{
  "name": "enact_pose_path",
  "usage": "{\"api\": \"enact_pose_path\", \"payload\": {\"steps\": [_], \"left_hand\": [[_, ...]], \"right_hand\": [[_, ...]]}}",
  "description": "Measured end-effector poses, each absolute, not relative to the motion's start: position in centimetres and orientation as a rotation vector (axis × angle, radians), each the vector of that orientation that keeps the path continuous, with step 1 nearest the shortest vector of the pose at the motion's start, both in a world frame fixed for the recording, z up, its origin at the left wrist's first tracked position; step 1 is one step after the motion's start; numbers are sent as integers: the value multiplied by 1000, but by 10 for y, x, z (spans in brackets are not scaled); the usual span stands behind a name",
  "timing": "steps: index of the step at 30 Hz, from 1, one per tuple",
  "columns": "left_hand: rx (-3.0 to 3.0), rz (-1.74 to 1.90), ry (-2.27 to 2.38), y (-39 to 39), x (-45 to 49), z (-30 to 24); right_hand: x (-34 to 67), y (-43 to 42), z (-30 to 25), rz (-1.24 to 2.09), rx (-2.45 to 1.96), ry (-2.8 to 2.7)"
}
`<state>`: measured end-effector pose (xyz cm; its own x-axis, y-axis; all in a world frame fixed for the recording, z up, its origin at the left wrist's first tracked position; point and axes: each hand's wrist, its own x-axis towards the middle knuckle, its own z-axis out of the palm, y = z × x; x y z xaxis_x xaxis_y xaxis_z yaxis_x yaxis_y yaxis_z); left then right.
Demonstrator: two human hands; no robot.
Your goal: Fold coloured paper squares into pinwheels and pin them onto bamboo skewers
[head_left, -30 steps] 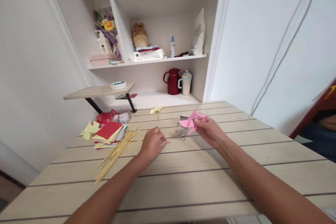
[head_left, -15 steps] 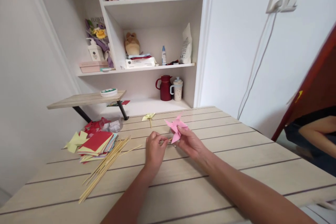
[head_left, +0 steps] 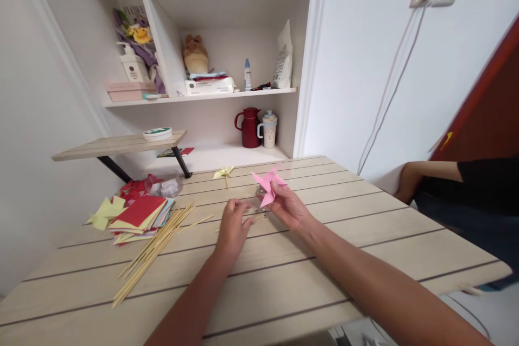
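Observation:
My right hand (head_left: 290, 210) pinches a pink folded paper pinwheel (head_left: 266, 184) just above the wooden table (head_left: 284, 265). My left hand (head_left: 233, 225) rests on the table just left of it, fingers curled together near a thin wooden stick (head_left: 253, 218); whether it grips the stick I cannot make out. Small metal pins lie on the table between the two hands, mostly hidden.
A bundle of bamboo sticks (head_left: 156, 248) and a stack of coloured paper squares (head_left: 140, 213) lie at the left. A yellow pinwheel (head_left: 223, 172) sits farther back. Shelves hold a red jug (head_left: 248, 127) and mug (head_left: 268, 130). Another person (head_left: 466, 189) sits at the right.
My left hand lifted from the table toward the pinwheel, then settled back beside it. The view swung right, bringing the other person's arm into sight.

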<state>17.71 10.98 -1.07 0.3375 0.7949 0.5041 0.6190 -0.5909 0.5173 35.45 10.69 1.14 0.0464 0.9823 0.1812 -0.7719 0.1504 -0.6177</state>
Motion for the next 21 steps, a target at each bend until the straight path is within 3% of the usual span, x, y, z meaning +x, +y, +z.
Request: {"api": "enact_pose_path", "payload": {"steps": [8,16,21], "left_hand": [[2875,510,1345,102,174,4],[2850,609,1380,102,176,0],[2700,930,1392,103,173,2]], "right_hand": [[379,111,15,1275,-428,-627],[372,104,17,1371,-425,-663],[367,101,17,1437,-409,-725]]}}
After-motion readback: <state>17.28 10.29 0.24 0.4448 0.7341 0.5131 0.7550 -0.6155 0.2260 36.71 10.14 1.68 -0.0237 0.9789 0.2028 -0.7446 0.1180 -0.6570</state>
